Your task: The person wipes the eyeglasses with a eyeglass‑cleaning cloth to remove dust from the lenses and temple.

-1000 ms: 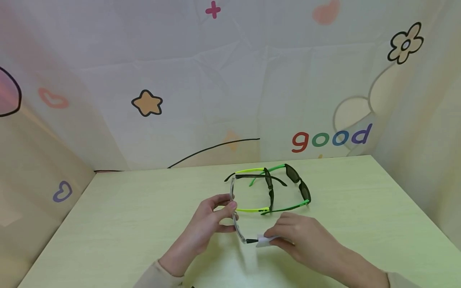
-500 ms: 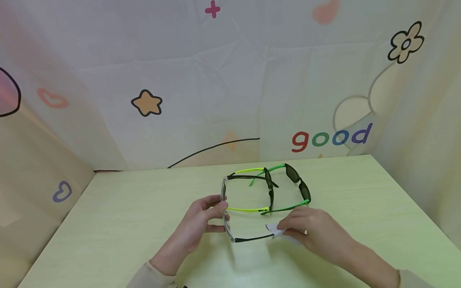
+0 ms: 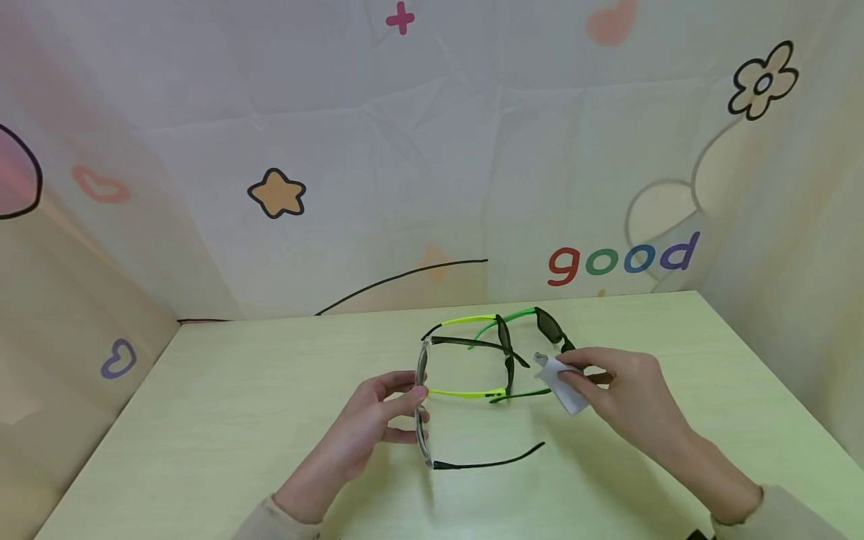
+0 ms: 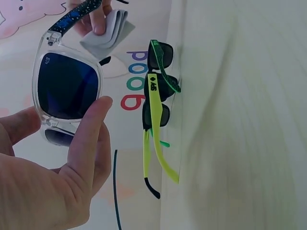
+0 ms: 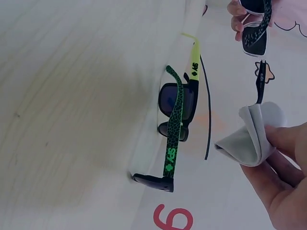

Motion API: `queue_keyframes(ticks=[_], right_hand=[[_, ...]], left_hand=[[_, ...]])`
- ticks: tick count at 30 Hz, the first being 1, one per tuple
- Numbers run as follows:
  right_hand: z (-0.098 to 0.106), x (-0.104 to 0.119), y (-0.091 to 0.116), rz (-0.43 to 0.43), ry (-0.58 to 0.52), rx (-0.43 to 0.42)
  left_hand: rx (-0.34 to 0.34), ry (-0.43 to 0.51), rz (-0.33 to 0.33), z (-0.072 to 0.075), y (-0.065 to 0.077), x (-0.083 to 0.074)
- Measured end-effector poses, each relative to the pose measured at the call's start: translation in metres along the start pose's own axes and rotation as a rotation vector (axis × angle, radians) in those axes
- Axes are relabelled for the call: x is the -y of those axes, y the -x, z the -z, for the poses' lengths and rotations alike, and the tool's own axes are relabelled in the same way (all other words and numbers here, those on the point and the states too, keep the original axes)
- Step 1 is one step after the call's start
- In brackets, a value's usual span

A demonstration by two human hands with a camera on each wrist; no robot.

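My left hand (image 3: 364, 424) pinches a pair of sunglasses (image 4: 67, 86) by the middle of its clear frame, raised above the table. The lenses are dark, and both dark temples stand unfolded, pointing right in the head view. My right hand (image 3: 631, 386) grips a folded light grey cloth (image 5: 247, 139) between thumb and fingers. Apart from the held sunglasses, the cloth hangs over the right part of the table, in front of the green-armed sunglasses (image 5: 173, 129) in the head view, hiding part of them.
Yellow-armed sunglasses (image 3: 466, 394) and the green-armed pair stand unfolded on the pale wooden table (image 3: 236, 420), overlapping each other. A printed curtain (image 3: 378, 165) with the word "good" hangs behind the table and along its sides.
My right hand has slid the cloth off the near temple of the clear-framed sunglasses and moved right and up. My left hand has shifted slightly left with the sunglasses.
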State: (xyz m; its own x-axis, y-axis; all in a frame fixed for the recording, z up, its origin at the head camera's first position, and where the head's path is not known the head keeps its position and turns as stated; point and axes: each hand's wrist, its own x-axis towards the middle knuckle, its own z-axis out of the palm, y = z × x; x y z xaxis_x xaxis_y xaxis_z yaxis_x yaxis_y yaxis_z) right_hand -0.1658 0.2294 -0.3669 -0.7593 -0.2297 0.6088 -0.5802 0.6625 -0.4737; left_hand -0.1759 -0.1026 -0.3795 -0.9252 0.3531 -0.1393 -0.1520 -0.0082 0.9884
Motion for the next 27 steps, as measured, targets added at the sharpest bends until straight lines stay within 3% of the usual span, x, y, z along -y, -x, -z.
queue_keyframes(ticks=[5, 10, 27], right_hand=[[-0.007, 0.002, -0.003, -0.057, -0.044, 0.033], [-0.015, 0.006, -0.004, -0.054, -0.072, 0.084], [-0.027, 0.017, -0.012, -0.033, 0.024, 0.187]], left_hand=[[0.064, 0.007, 0.003, -0.008, 0.002, 0.002], [0.102, 0.010, 0.001, -0.012, 0.003, 0.002], [0.151, 0.001, -0.003, -0.025, 0.003, 0.010]])
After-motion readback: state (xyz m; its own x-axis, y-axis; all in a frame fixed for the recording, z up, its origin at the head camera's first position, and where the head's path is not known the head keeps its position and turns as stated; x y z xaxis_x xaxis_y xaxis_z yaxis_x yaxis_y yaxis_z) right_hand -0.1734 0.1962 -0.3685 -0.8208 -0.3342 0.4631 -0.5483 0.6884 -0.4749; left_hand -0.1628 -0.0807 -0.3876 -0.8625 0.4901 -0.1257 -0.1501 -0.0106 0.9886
